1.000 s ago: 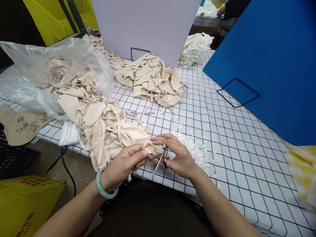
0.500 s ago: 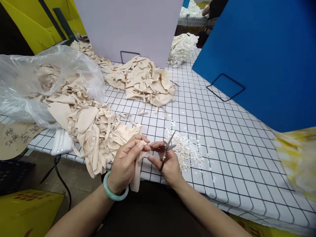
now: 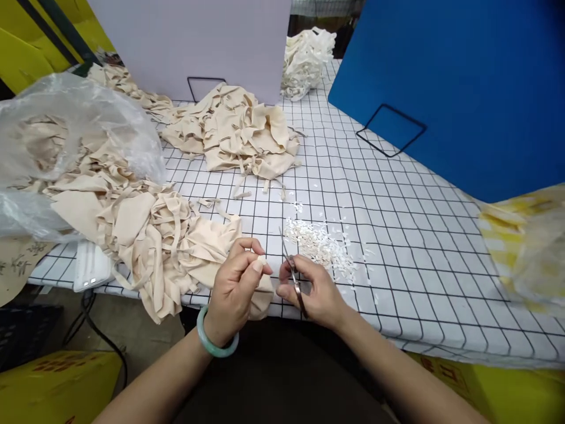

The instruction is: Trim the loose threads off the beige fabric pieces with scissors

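Between the thumb and fingers of my left hand (image 3: 238, 282) a beige fabric piece (image 3: 263, 297) is pinched, its lower part hanging beneath the hand. A green bangle (image 3: 216, 344) circles that wrist. My right hand (image 3: 315, 291) grips a small pair of scissors (image 3: 292, 272), blades pointing up and away from me. The two hands are close but apart. Just beyond my right hand lies a heap of tiny white and beige clippings (image 3: 324, 244). A pile of beige fabric pieces with straps (image 3: 154, 229) spreads left of my left hand, spilling from a clear plastic bag (image 3: 110, 106).
Another beige fabric pile (image 3: 247, 129) sits before a lilac board (image 3: 198, 41). White straps (image 3: 306, 62) are heaped behind. A blue board (image 3: 441, 88) and yellow checked cloth (image 3: 503, 235) are at right. A white power bank (image 3: 92, 268) with a cable rests at the left table edge.
The view has shifted slightly to the right. My right hand has turned the scissors to point more upright, away from the fabric, and the hands sit a little farther apart.
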Tool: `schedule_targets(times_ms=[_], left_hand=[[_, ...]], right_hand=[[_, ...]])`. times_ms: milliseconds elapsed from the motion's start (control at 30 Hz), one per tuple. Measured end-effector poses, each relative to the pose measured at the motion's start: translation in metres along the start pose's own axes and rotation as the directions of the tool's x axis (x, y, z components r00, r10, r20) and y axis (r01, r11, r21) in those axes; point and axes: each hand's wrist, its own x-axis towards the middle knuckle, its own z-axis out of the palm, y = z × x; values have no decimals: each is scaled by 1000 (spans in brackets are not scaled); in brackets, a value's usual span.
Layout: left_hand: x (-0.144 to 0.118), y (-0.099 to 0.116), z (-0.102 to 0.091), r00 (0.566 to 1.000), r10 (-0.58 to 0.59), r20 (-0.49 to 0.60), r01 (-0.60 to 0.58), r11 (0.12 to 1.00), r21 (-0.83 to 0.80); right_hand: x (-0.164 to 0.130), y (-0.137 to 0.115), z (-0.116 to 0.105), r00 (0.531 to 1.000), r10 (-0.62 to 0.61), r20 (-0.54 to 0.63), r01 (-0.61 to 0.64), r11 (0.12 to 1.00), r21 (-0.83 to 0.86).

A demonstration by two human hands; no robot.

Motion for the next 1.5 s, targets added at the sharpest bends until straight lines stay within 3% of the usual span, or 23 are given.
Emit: schedule_targets(times_ms=[100, 200, 567, 1067, 1267, 1400, 1500], left_hand=[[1, -2, 7, 995, 55, 80, -58, 998, 32], [4, 0, 12, 985, 121, 121, -128, 990, 54], [6, -1, 15, 973, 179, 146, -198, 972, 127], [10, 2, 22, 948, 243, 206, -286, 935, 211], [19, -3, 34, 922, 245, 299, -309, 931, 192], [22, -13, 39, 942, 161, 295, -213, 965, 152], [20, -13, 40, 952, 110, 287, -153, 980, 131]], right_hand=[[-6, -2, -21, 998, -37, 60, 47, 983, -178], [-9, -5, -23, 995, -68, 68, 82, 970, -228], [-9, -7, -21, 993, -107, 48, 114, 972, -208], [-20, 0, -24, 999, -32, 12, 34, 970, -241], [-32, 10, -32, 993, 103, -56, -113, 968, -224], [-37, 18, -39, 935, 349, -68, -349, 937, 15], [-38, 19, -43, 915, 374, -153, -347, 921, 177]])
